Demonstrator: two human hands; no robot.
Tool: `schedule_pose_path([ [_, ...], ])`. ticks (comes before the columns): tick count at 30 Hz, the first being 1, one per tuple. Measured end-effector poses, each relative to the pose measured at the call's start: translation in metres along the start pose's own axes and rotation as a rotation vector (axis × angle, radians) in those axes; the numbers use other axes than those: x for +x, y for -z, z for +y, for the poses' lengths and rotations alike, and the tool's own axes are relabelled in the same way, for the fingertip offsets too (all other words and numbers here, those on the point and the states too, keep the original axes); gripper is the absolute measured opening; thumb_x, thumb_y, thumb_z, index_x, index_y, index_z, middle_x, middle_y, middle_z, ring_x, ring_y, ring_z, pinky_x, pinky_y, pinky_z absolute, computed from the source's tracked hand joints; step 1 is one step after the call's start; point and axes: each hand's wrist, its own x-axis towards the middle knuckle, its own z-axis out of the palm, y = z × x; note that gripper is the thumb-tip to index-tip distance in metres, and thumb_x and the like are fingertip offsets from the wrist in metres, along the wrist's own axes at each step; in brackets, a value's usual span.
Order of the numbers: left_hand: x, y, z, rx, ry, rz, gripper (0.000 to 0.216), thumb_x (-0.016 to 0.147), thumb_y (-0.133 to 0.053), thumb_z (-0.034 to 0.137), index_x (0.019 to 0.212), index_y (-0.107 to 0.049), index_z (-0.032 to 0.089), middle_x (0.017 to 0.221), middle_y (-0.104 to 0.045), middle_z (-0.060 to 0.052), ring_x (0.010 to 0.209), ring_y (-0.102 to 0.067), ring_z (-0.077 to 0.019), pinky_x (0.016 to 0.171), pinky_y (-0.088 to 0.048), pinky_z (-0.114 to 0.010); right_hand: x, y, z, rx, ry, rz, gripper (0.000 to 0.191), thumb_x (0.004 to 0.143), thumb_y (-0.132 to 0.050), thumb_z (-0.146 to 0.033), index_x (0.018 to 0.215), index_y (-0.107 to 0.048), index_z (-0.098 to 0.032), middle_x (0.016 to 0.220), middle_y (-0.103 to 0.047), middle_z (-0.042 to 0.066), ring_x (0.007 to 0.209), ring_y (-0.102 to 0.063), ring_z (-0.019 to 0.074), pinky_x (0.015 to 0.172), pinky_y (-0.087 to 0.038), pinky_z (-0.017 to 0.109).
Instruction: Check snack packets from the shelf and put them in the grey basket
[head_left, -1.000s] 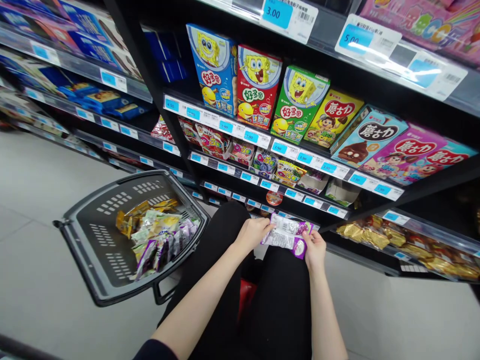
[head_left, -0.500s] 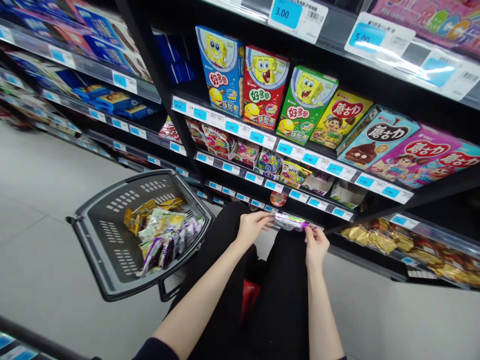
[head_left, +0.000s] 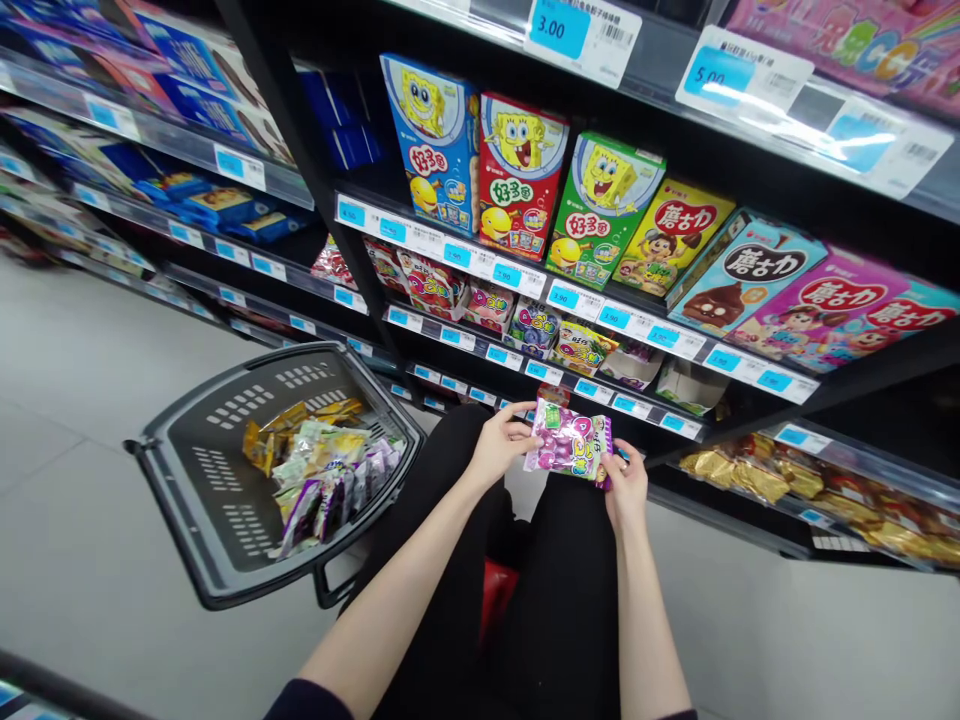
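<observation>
Holding one purple candy packet (head_left: 568, 448), left hand (head_left: 501, 446), right hand (head_left: 627, 487), one basket (head_left: 225, 500)

Both bare forearms reach forward and converge over the lap. The left hand (head_left: 501, 445) and right hand (head_left: 626, 485) face each other, fingers curled in a pinch.

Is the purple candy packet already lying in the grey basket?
No, both the left hand and the right hand hold the purple candy packet in front of the shelves, apart from the grey basket.

Both hands (head_left: 562, 465) grip purple candy bag (head_left: 568, 450); basket (head_left: 225, 490) at left.
</observation>
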Motion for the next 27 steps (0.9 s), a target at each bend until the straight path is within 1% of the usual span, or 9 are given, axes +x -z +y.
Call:
schedule_pose_path([
  [2, 0.000, 0.000, 0.001, -0.030, 0.015, -0.012, 0.070, 0.052, -0.078, 0.022, 0.117, -0.053, 0.015, 0.058, -0.065, 0.002, 0.055, -0.061, -0.0133, 0.060, -0.049, -0.025, 0.001, 0.000, -0.005, 0.024, -0.089, -0.081, 0.040, 0.058, -0.075, -0.032, 0.091, -0.059, -0.019, 0.067, -0.064, -0.001, 0.061, -0.060, 0.0147, 0.062, -0.048, 0.030],
  [5, 0.001, 0.000, -0.001, -0.004, 0.032, 0.012, 0.043, 0.051, -0.078, 0.024, 0.091, -0.067, 0.012, 0.063, -0.068, -0.002, 0.059, -0.062, -0.0150, 0.061, -0.049, -0.026, 0.002, 0.001, -0.010, 0.022, -0.110, -0.155, 0.029, 0.058, -0.075, -0.033, 0.078, -0.062, -0.018, 0.076, -0.067, 0.003, 0.066, -0.061, 0.0165, 0.063, -0.048, 0.031],
  [7, 0.002, -0.001, -0.003, 0.022, 0.040, 0.055, 0.027, 0.052, -0.077, 0.027, 0.073, -0.069, 0.012, 0.065, -0.069, -0.004, 0.061, -0.063, -0.0171, 0.061, -0.050, -0.028, 0.001, 0.001, -0.010, 0.024, -0.066, -0.147, 0.024, 0.059, -0.074, -0.033, 0.074, -0.062, -0.019, 0.074, -0.066, 0.001, 0.067, -0.061, 0.0167, 0.062, -0.048, 0.030],
  [8, 0.003, -0.001, -0.005, 0.029, 0.039, 0.082, 0.024, 0.052, -0.077, 0.027, 0.069, -0.068, 0.012, 0.065, -0.069, -0.005, 0.061, -0.063, -0.0178, 0.061, -0.050, -0.028, 0.000, 0.001, -0.009, 0.022, -0.041, -0.141, 0.023, 0.059, -0.074, -0.033, 0.073, -0.061, -0.020, 0.073, -0.066, 0.001, 0.068, -0.060, 0.0168, 0.062, -0.048, 0.030],
  [13, 0.006, -0.002, -0.011, 0.013, 0.024, 0.181, 0.024, 0.053, -0.076, 0.029, 0.070, -0.070, 0.013, 0.065, -0.070, -0.005, 0.061, -0.063, -0.0188, 0.060, -0.049, -0.028, -0.002, -0.004, 0.001, -0.040, 0.000, -0.095, 0.025, 0.064, -0.070, -0.039, 0.074, -0.059, -0.018, 0.072, -0.065, 0.001, 0.064, -0.058, 0.0157, 0.057, -0.046, 0.028],
  [17, 0.006, -0.004, -0.012, 0.037, 0.034, 0.183, 0.022, 0.054, -0.075, 0.027, 0.070, -0.070, 0.013, 0.063, -0.069, -0.004, 0.059, -0.063, -0.0177, 0.056, -0.047, -0.026, -0.001, -0.004, 0.006, -0.009, 0.025, -0.025, 0.025, 0.064, -0.070, -0.039, 0.071, -0.056, -0.019, 0.071, -0.064, -0.001, 0.062, -0.057, 0.0142, 0.058, -0.046, 0.027],
  [21, 0.007, -0.004, -0.013, 0.031, 0.051, 0.171, 0.022, 0.054, -0.075, 0.027, 0.070, -0.069, 0.013, 0.062, -0.068, -0.004, 0.056, -0.061, -0.0160, 0.055, -0.047, -0.025, -0.001, -0.002, 0.007, -0.013, 0.025, -0.032, 0.025, 0.063, -0.070, -0.038, 0.070, -0.055, -0.019, 0.069, -0.063, -0.002, 0.061, -0.056, 0.0133, 0.057, -0.045, 0.026],
  [24, 0.007, -0.002, -0.013, -0.015, 0.103, 0.126, 0.024, 0.053, -0.076, 0.026, 0.071, -0.068, 0.012, 0.060, -0.067, -0.003, 0.054, -0.060, -0.0141, 0.054, -0.048, -0.024, 0.000, 0.000, 0.006, -0.012, 0.018, -0.031, 0.025, 0.063, -0.070, -0.038, 0.071, -0.056, -0.019, 0.069, -0.062, -0.001, 0.060, -0.055, 0.0130, 0.054, -0.044, 0.025],
  [27, 0.005, -0.001, -0.013, -0.056, 0.196, -0.033, 0.031, 0.054, -0.076, 0.026, 0.080, -0.068, 0.012, 0.062, -0.067, -0.003, 0.056, -0.061, -0.0145, 0.054, -0.050, -0.025, -0.001, 0.003, 0.005, -0.003, 0.025, -0.006, 0.025, 0.063, -0.070, -0.038, 0.071, -0.055, -0.020, 0.067, -0.061, -0.003, 0.057, -0.053, 0.0115, 0.053, -0.042, 0.023],
])
